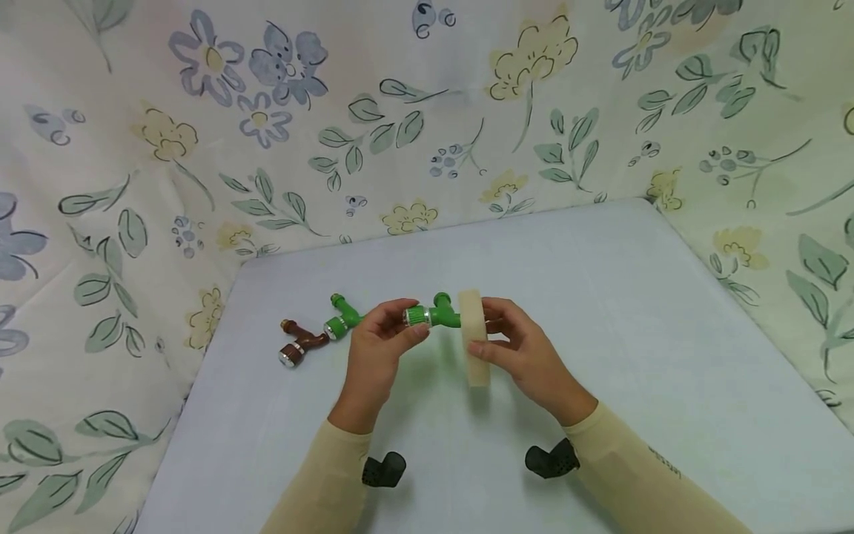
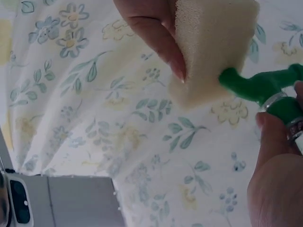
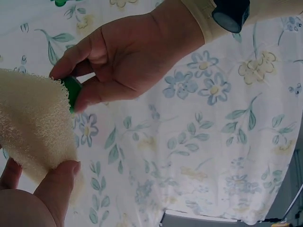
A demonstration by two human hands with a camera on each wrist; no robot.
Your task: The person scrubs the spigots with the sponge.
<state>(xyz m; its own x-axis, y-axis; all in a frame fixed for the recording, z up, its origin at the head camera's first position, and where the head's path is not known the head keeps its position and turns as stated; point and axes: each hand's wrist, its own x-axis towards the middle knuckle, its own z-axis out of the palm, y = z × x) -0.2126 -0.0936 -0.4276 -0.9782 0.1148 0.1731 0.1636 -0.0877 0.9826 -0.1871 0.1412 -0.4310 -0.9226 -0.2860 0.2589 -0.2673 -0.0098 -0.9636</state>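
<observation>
Over the middle of the table, my left hand (image 1: pixel 383 341) pinches a green faucet (image 1: pixel 443 317) by its ribbed, silver-ringed end. My right hand (image 1: pixel 527 356) grips a cream-coloured sponge (image 1: pixel 475 341) between thumb and fingers, holding it upright. In the left wrist view the faucet's curved spout (image 2: pixel 232 79) meets the face of the sponge (image 2: pixel 218 47). From the right wrist view, the sponge (image 3: pixel 33 118) hides most of the faucet, with only a green bit (image 3: pixel 72 92) showing by the left fingertips.
Left of my hands, a second green faucet (image 1: pixel 340 319) lies on the white table (image 1: pixel 600 282), partly behind my left hand. A brown faucet (image 1: pixel 300 343) lies beside it. Floral cloth (image 1: pixel 427 148) hangs around the table's back and sides.
</observation>
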